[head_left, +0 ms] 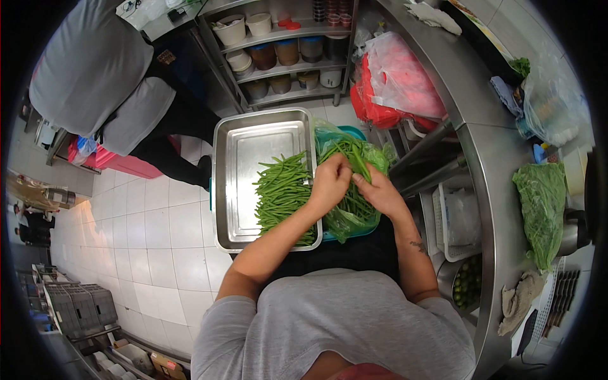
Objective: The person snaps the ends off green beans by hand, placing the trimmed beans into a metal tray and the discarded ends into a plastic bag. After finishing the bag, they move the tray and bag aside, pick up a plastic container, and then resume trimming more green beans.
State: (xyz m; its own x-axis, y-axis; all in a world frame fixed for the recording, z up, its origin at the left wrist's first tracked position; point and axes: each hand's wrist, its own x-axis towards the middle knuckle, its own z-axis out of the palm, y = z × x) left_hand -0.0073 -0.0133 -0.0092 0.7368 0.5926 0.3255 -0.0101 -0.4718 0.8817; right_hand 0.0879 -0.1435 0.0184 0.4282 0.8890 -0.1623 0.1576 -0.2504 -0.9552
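Both hands meet above an open green plastic bag [342, 228] of green beans, which sits in a teal container [364, 232]. My right hand [373, 187] is closed on a few long green beans [359, 163] that point up and away. Beside it, my left hand [331, 180] has its fingers pinched near the same beans; what lies between them is too small to make out. Left of the bag is a metal tray [235, 183], with a heap of green beans [283, 195] along its right side.
A person [95, 76] in grey stands at the upper left. Ahead is a metal shelf [304, 30] with tubs. A steel counter [472, 183] runs along the right, with a bag of leafy greens [540, 206] on it. Red bags [402, 79] lie beyond the beans.
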